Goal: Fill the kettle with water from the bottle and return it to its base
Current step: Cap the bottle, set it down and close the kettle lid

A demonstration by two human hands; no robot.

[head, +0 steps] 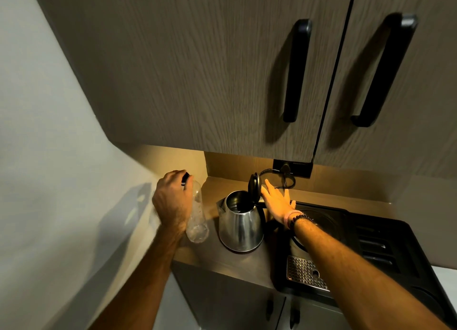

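Here: steel kettle (241, 224) upright on wood counter (217, 258), lid (254, 185) flipped up and standing near vertical at back of rim, inside dark and shiny, water level not readable. Spout (220, 204) toward left. Kettle off its base (319, 224), which sits just right of it, round and black, set in black tray (385, 243), partly hidden under right forearm.

Left hand (171, 203) wrapped over top of clear plastic bottle (197, 221), fingers closed round neck and black cap (185, 178); whether cap on tight or loose, can't tell. Bottle upright, slightly tilted, bottom resting on or just above counter, left of kettle and apart from it. Looks empty or nearly so.

Right hand (278, 202) flat and spread, palm down, fingers extended, holding nothing; fingertips just beside raised lid, at its right/back edge, contact w/ lid not certain. Bead bracelet (300, 218) and pale band on wrist.

Behind kettle: black cord (284, 181) looping up to wall socket (291, 167) under upper cabinets (222, 70), two long black handles (296, 70) on doors. Perforated metal drip grid (305, 271) at front of tray. Pale wall (37, 131) at left w/ shadows.
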